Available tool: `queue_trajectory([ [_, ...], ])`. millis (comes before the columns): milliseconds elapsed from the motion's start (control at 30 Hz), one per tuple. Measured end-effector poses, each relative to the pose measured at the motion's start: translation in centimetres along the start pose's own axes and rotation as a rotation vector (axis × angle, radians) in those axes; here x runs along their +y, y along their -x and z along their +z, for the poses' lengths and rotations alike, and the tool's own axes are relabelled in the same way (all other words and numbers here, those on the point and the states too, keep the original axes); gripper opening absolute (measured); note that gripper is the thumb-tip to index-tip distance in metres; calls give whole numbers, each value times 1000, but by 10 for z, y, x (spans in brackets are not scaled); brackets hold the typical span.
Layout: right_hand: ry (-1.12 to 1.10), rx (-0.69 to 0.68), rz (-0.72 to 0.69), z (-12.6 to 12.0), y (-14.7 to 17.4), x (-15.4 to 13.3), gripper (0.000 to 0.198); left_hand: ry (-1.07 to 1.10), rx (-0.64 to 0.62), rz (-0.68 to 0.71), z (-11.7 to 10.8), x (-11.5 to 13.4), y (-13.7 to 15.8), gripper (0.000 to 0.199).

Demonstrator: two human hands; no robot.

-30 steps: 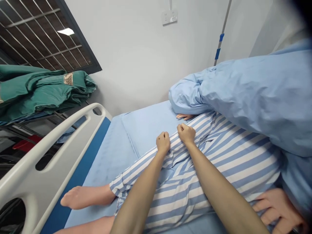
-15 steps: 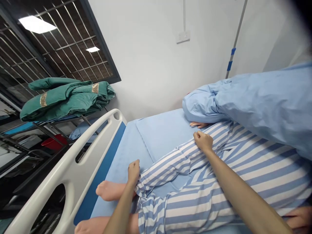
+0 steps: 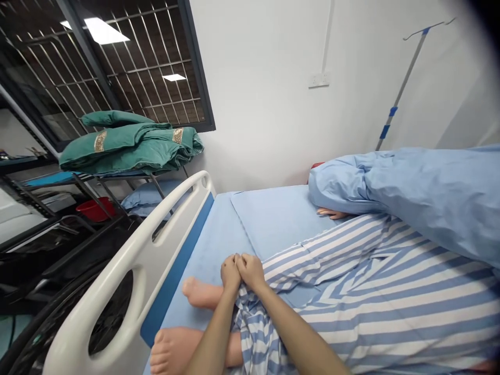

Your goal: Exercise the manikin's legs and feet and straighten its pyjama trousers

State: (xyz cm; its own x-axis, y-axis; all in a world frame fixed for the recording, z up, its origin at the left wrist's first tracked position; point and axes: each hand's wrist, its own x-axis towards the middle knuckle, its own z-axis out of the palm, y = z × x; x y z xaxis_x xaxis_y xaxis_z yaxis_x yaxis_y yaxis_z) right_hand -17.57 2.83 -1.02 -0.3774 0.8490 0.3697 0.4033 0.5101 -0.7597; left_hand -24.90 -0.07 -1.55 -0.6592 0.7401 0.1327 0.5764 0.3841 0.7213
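Striped blue-and-white trousers point(image 3: 351, 312) cover the legs of a figure on the bed; its bare feet point(image 3: 172, 346) look like a manikin's. My left hand point(image 3: 230, 272) is closed at the far leg's cuff, beside the ankle. Right against it, my right hand point(image 3: 252, 271) is closed on the same trouser leg, just above the cuff. Both sets of fingertips are hidden under the hands. The cloth at the near cuff is bunched. The far foot point(image 3: 201, 293) sticks out to the left of my hands.
A white footboard point(image 3: 128, 260) stands at the left. A blue quilt point(image 3: 422, 182) is folded back over the upper body, with a hand point(image 3: 332, 213) showing below it. Behind are folded green bedding point(image 3: 133, 146), a red basin point(image 3: 96, 209) and a drip pole point(image 3: 402, 88).
My right hand has moved left down the far trouser leg, from the knee area to beside my left hand. The left hand stays near the cuff. The view has shifted.
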Motion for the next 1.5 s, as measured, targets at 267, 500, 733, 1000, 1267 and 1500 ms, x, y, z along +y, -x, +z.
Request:
queue_trajectory([
  [267,-80,31,30,-2,-10,14,41,159,109,0,-3,32,-5,36],
  [500,-141,103,113,0,-10,15,36,187,137,-40,19,28,10,35],
  [733,-84,114,82,-18,-23,13,38,-22,90,-91,22,28,11,31],
  [1000,121,31,-40,-35,-16,29,38,-90,37,-50,23,32,17,31],
  [1267,-25,77,40,-36,-19,33,43,152,25,6,24,52,18,28],
  [1500,-5,82,72,-35,-18,37,43,407,163,-5,38,66,13,29],
])
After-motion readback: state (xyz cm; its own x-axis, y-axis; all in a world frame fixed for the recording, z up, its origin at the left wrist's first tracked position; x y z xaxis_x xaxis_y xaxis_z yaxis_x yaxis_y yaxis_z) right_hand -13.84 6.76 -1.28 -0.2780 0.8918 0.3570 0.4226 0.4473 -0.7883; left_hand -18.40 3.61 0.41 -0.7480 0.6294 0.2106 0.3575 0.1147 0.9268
